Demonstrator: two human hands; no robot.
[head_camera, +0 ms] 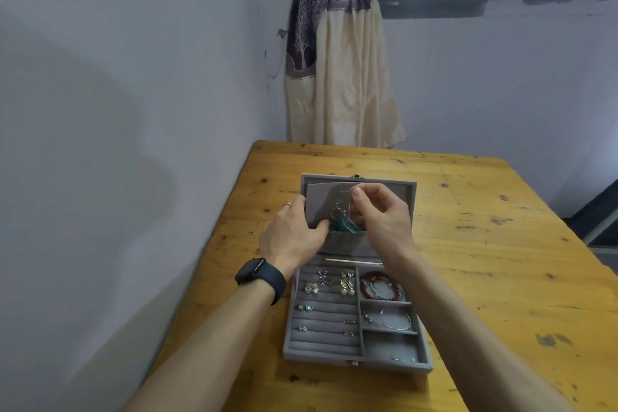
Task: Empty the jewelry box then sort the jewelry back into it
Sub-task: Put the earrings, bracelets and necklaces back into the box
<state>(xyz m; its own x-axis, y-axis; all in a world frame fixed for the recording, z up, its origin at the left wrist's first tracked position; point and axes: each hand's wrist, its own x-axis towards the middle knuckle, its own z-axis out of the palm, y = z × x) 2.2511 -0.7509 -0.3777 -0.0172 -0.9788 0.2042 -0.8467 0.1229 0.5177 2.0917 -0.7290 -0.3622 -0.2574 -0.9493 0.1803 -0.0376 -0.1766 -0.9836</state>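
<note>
The box (354, 363) lies open on the surface (501, 244). The left hand (294, 234) grips the lid's flap (317, 199), holding its pocket wide. The right hand (381, 214) pinches the hook of a teal earring (337, 212) at the pocket mouth. Best to keep the flap clear and move the earring straight, so nothing snags.

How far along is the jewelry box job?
Phase unclear. Rings sit in the roll slots, bracelets in the right compartments, and no jewelry lies on the table. In hand: right hand pinches a teal dangle earring at the lid pocket, left hand holds the pocket flap. Left: either emptying everything, or just this piece.
</note>
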